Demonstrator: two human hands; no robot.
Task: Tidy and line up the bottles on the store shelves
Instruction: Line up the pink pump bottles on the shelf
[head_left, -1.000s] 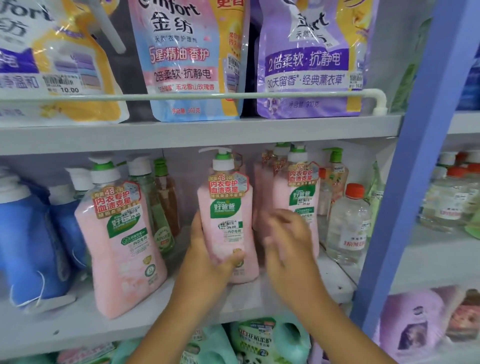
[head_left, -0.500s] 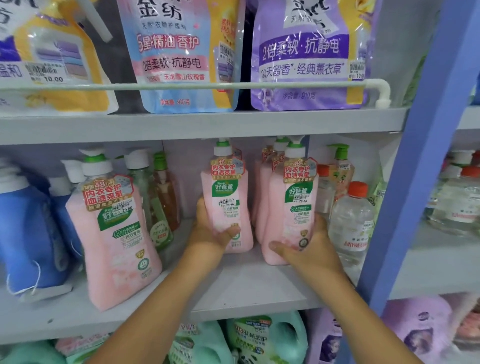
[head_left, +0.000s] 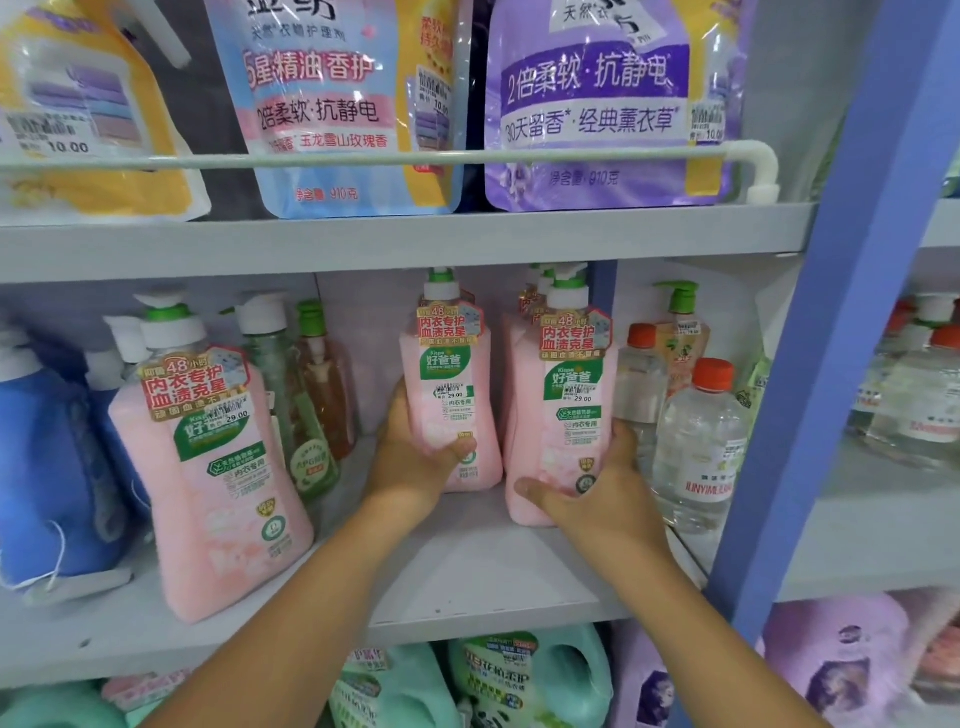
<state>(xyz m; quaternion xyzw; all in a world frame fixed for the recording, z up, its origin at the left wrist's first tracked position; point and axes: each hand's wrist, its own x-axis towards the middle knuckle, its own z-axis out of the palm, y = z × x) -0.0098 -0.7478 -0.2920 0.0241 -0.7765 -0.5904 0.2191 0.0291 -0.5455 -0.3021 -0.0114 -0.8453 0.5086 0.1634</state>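
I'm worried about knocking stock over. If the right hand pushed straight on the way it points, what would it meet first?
Most likely nothing new: the right hand already grips the pink pump bottle, with more pink bottles right behind it. Depth is unclear.

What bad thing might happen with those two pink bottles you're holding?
The right hand holds its pink bottle close beside the clear orange-capped bottle, so a sideways shove might knock that one over. The left hand grips the other pink bottle low down; tall pump bottles may tip if pushed quickly. More pink bottles stand right behind and could get bumped crooked.
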